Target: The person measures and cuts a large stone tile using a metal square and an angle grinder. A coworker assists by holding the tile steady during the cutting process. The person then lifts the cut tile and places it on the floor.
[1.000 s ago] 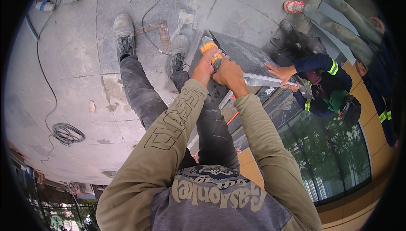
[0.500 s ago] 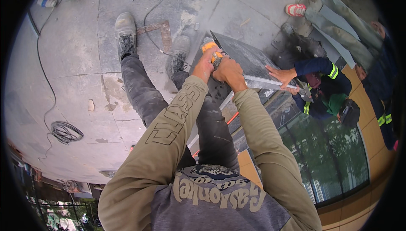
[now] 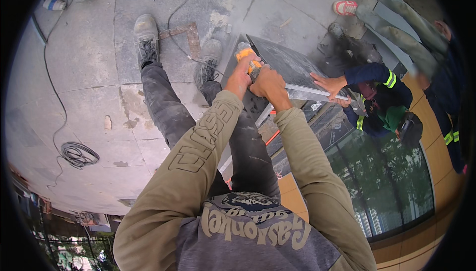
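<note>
Little has moved since the earlier frame beyond a slight drift of the whole view; at left, a coiled cable point(image 3: 79, 161) lies on pale paving point(image 3: 89, 117); toward the middle, a second cable point(image 3: 170, 21) crosses a rusty metal square point(image 3: 194, 37) and passes close by the right boot point(image 3: 211, 52), where a step could snag it and jerk the tool; the person's left hand point(image 3: 239, 78) grasps the orange body of a power tool point(image 3: 243, 54); it stands at the left end of a grey slab point(image 3: 295, 62), its working end too hidden to judge contact; the right hand point(image 3: 269, 86) is clenched around its darker part; a co-worker's hand point(image 3: 331, 85), spread on the slab's right side, could be hurt if the tool kicked or the slab slipped; at far right, a bystander's hand point(image 3: 423, 81), sharper half a second earlier, is blurred; both grips look unchanged.
</note>
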`<state>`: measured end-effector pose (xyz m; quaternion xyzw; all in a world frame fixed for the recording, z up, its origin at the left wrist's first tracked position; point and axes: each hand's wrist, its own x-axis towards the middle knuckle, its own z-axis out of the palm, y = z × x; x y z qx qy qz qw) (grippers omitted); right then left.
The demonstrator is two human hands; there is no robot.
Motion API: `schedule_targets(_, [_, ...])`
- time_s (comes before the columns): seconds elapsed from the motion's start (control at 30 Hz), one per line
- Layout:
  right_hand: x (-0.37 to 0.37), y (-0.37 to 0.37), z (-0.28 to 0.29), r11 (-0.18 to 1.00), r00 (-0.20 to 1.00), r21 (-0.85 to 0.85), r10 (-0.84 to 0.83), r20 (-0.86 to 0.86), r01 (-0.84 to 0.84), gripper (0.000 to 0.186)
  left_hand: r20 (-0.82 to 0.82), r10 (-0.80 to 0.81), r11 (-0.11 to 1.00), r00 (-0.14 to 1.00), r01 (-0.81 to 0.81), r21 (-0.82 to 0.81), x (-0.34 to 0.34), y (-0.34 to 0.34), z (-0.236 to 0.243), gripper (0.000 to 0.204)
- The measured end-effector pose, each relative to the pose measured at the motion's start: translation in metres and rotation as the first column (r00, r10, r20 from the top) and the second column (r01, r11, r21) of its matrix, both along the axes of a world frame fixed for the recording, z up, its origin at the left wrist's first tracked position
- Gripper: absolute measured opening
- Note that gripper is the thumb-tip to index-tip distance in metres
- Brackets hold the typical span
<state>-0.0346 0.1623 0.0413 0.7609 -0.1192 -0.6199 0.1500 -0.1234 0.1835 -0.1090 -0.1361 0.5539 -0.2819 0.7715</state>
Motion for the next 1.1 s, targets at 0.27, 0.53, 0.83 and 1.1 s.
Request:
schedule_targets(0.27, [-0.001, 0.004, 0.024, 1.000, 1.000, -0.008, -0.005, 0.021, 0.005, 0.075, 0.000, -0.046, 0.998, 0.999, 0.046, 0.030, 0.001, 0.006, 0.031, 0.033])
schedule_targets(0.53, [0.000, 0.008, 0.025, 1.000, 1.000, -0.023, 0.011, 0.002, -0.011, 0.075, 0.081, -0.038, 0.999, 0.996, 0.038, 0.000, -0.007, 0.005, 0.022, 0.034])
schedule_targets(0.83, [0.003, 0.004, 0.010, 1.000, 1.000, -0.011, 0.001, -0.004, -0.001, 0.080, 0.465, -0.064, 0.964, 0.883, -0.065, 0.256, -0.030, 0.012, 0.031, 0.027])
schedule_targets(1.1, [-0.002, 0.000, 0.022, 1.000, 1.000, -0.001, 0.018, -0.010, -0.018, 0.080, 0.142, -0.073, 0.997, 0.987, 0.074, 0.002, -0.003, 0.017, 0.044, 0.027])
